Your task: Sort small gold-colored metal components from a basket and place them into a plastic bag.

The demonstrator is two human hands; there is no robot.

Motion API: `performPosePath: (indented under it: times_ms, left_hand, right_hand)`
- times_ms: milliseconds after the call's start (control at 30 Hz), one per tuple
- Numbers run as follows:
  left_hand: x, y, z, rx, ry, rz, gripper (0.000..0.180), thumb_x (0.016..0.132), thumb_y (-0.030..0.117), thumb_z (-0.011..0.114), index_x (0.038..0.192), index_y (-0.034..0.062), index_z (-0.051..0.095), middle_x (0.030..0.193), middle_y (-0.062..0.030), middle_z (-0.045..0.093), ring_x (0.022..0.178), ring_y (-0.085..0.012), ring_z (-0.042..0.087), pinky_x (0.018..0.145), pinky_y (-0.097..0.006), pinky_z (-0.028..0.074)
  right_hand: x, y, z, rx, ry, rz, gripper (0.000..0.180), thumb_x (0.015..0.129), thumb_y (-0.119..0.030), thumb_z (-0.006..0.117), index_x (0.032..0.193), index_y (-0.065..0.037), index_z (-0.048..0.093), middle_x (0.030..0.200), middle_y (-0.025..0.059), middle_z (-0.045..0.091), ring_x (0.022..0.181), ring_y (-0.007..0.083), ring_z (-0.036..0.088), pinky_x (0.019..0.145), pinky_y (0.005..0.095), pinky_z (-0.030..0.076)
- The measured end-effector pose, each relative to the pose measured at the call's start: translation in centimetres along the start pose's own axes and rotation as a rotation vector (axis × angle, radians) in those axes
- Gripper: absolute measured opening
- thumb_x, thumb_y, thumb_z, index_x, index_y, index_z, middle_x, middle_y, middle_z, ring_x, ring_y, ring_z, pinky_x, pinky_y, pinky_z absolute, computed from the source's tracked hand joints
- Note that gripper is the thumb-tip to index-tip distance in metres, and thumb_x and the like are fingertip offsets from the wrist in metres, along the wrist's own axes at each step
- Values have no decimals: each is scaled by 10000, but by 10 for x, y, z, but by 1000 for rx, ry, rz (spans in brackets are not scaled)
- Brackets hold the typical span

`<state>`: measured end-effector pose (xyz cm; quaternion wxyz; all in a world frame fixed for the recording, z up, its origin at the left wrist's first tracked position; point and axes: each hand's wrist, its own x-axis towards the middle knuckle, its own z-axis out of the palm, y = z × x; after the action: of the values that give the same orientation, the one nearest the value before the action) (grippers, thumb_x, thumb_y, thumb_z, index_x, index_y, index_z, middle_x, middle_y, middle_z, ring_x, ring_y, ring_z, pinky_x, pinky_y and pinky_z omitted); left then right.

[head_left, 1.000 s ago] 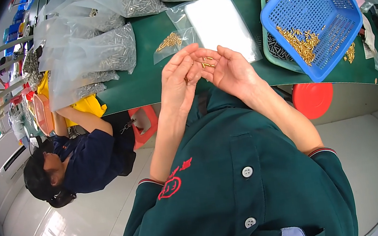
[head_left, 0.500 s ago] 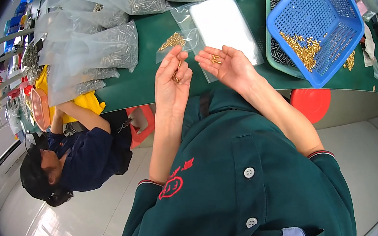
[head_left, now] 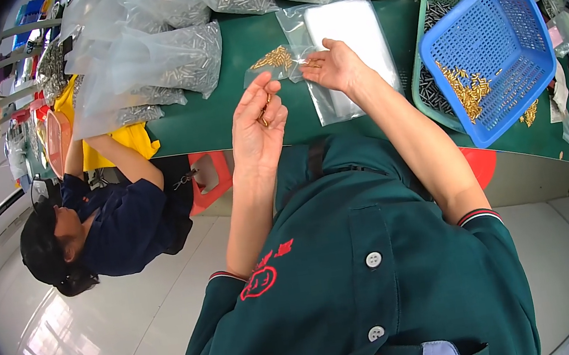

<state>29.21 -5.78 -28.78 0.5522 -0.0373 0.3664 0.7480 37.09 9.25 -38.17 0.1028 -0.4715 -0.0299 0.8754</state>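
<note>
My left hand [head_left: 259, 120] is palm up above the table's near edge, its fingers curled round a few small brass pins [head_left: 264, 117]. Farther off, my right hand [head_left: 338, 68] lies half cupped, palm up, with small brass pieces [head_left: 313, 64] showing at its fingers. Its fingertips reach the mouth of a small clear plastic bag [head_left: 260, 76]. Inside that bag is a heap of brass pins [head_left: 275, 59]. A stack of clear flat bags [head_left: 352, 32] on a white sheet lies beneath and beyond my right hand.
To the right, a blue basket [head_left: 503, 88] with loose brass pins rests tilted on a green basket [head_left: 425, 98] of dark pins. Large bags of silver pins [head_left: 201, 59] line the far side and left of the green table [head_left: 185, 133]. A co-worker [head_left: 118, 221] sits at left.
My right hand has moved away from my left hand, out to the small bag's mouth. My left hand stays closed in nearly the same place. The view has shifted slightly.
</note>
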Motion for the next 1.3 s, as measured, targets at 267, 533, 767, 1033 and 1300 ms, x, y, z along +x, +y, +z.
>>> performPosePath:
  times_ms: [267,533,767,1033,1300]
  left_hand:
    - [1,0,2,-31,39,3,241,856,28,454,1087,-37,459,895,-86,503,554,-66,345,487,-189,319]
    - [3,0,7,-10,69,-35,259,826,9,449,1079,-45,462,898,-91,501,563,-76,346,501,-192,328]
    - [2,-5,18,108,76,-170,353,794,-6,427,1142,-63,433,1008,-133,525,615,-101,387,558,-218,361]
    - [2,-31,38,498,-133,-216,322,877,93,423,1167,-47,427,1082,-140,555,533,-42,371,520,-168,338]
    - [0,-32,45,527,-141,-173,375,940,244,335,1171,-37,426,1097,-183,548,511,-35,336,481,-156,302]
  right_hand:
    - [-5,-5,10,7,-116,92,690,910,-356,291,1336,68,-50,1403,260,3,1305,382,62,1066,429,107]
    - [-13,-5,11,-33,-130,27,626,925,-323,282,1337,75,31,1414,232,17,1297,370,132,1058,423,155]
    - [-63,20,-3,-81,-36,-123,433,909,-252,277,1167,78,384,1171,212,458,1104,292,450,951,390,340]
    - [-98,32,-17,199,-515,0,531,926,-344,106,960,52,458,739,203,551,582,339,546,666,397,448]
    - [-108,28,-14,180,-443,-45,537,935,-352,93,972,56,439,774,204,553,637,337,555,716,429,443]
